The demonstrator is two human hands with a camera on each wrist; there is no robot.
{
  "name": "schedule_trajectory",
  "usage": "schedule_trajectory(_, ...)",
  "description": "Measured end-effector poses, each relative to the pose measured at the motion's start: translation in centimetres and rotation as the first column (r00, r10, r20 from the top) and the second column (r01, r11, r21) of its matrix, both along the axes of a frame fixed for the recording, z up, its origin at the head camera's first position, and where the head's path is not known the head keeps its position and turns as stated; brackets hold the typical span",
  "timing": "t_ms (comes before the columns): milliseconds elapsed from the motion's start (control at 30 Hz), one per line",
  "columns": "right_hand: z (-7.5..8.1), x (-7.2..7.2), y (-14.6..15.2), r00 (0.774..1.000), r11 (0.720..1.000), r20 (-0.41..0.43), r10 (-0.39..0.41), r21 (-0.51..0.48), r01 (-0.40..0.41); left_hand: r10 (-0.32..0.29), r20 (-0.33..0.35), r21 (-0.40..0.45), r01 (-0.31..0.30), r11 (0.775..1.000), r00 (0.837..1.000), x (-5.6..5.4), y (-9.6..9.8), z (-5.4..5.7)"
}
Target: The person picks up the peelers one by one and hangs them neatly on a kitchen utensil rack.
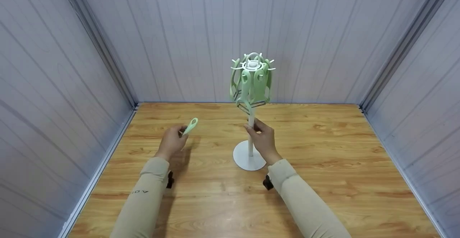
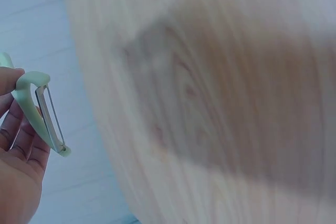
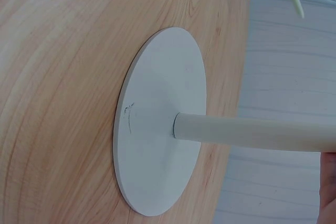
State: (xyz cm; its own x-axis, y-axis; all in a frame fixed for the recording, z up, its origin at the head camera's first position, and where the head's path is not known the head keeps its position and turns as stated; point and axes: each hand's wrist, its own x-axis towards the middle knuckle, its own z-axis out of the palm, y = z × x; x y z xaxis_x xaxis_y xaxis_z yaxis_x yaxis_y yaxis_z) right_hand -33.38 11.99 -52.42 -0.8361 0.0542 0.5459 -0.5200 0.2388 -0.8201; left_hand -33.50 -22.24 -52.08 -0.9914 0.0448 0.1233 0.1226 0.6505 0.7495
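Note:
Held up over the left side of the table is a light green peeler (image 2: 32,109), pinched between the thumb and fingers of my left hand (image 1: 173,142). Its metal blade faces outward in the left wrist view, and the looped handle end (image 1: 194,121) points up in the head view. My right hand (image 1: 265,140) grips the white pole (image 3: 252,131) of a stand below its top. Several green peelers (image 1: 259,83) hang from the hooks of the stand's white top ring (image 1: 252,64). The round white base (image 3: 157,124) lies flat on the table.
The wooden table (image 1: 222,202) is enclosed by pale panelled walls (image 1: 187,33) at the back and both sides. Metal strips (image 1: 97,171) run along the table's side edges. The stand is slightly right of the middle.

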Motion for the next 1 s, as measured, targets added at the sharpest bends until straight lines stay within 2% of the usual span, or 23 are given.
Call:
schedule_trajectory(433, 0.3, 0.2, -0.5, 0.998, 0.998, 0.012, -0.057, 0.012, 0.057, 0.014, -0.093, 0.055, -0.009, 0.998, 0.996, 1.0, 1.4, 2.1)
schedule_trajectory(733, 2.8, 2.3, -1.0, 0.999, 0.999, 0.006, -0.037, -0.012, 0.037, 0.014, -0.173, 0.11, 0.005, 0.994, 0.985, 1.4, 1.5, 2.8)
schedule_trajectory(1000, 2.9, 2.3, -1.0, 0.999, 0.999, 0.015, -0.045, 0.01, 0.045, 0.013, -0.233, 0.142, 0.021, 0.99, 0.972, 1.8, 2.5, 3.9)
